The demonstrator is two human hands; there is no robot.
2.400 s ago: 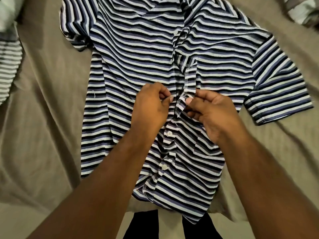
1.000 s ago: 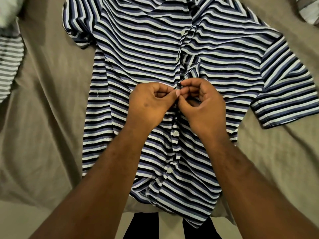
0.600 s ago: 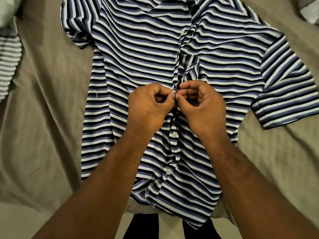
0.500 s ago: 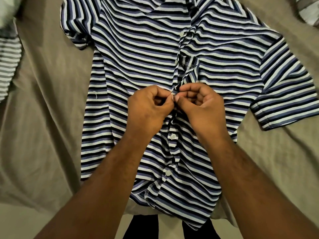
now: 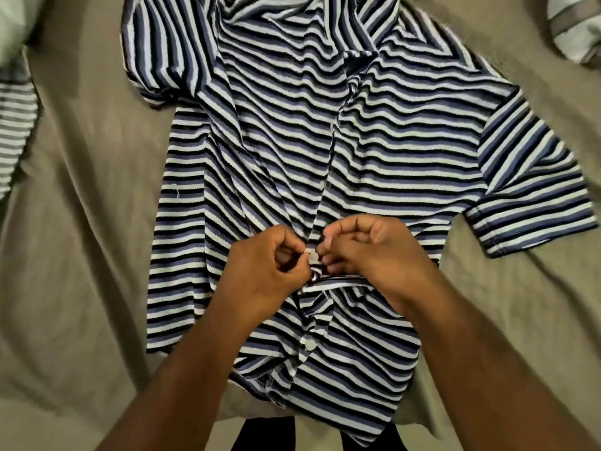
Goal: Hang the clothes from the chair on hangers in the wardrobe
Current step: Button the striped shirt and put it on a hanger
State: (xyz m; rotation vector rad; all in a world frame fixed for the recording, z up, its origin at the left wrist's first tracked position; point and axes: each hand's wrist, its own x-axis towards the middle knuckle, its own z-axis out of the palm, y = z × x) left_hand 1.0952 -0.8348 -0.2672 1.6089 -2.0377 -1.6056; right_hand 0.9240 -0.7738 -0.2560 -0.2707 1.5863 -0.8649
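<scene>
- One striped shirt point(image 5: 374, 151) lay spread front side up on the bed point(image 5: 81, 255), not on a hanger.
- Both hands gripped the shirt. The left hand point(image 5: 266, 268) and the right hand point(image 5: 370, 252) pinched the front opening from either side, low on the chest, fingertips nearly meeting.
- One white button point(image 5: 310, 345) showed below the hands. Whether the hands were fastening or undoing could not be determined.
- Judged progress: early. No hanger, chair or wardrobe was in view, and the hanging was not yet done.
- A grey-striped garment point(image 5: 14, 125) lay at the left edge and a pale garment point(image 5: 572, 30) at the upper right corner, both apart from the shirt.
- The bed carried a creased tan sheet point(image 5: 520, 320). The room beyond it was not visible.
</scene>
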